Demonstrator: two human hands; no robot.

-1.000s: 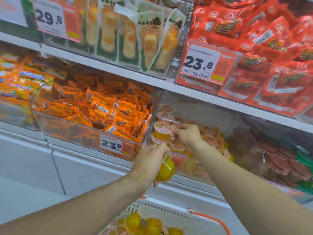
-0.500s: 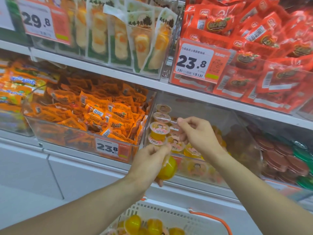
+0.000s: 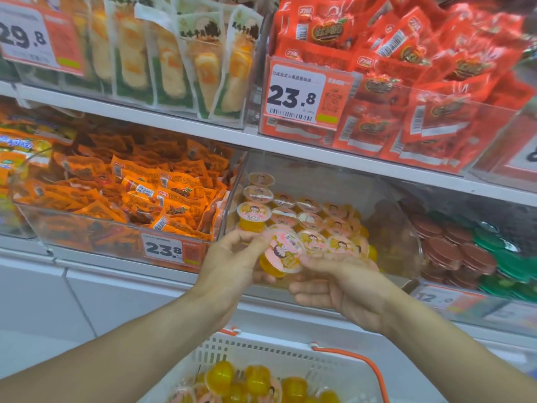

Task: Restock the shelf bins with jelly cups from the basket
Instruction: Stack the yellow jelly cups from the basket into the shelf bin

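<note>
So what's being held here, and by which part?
A jelly cup, gripped round its body by the left hand; the right hand's fingertips touch its lid edge.

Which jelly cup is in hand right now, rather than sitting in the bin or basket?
The tilted jelly cup in front of the clear bin, lid facing the camera, gripped by the left hand with the right hand's fingertips at its edge.

Shop (price tags, stocked shelves)
</note>
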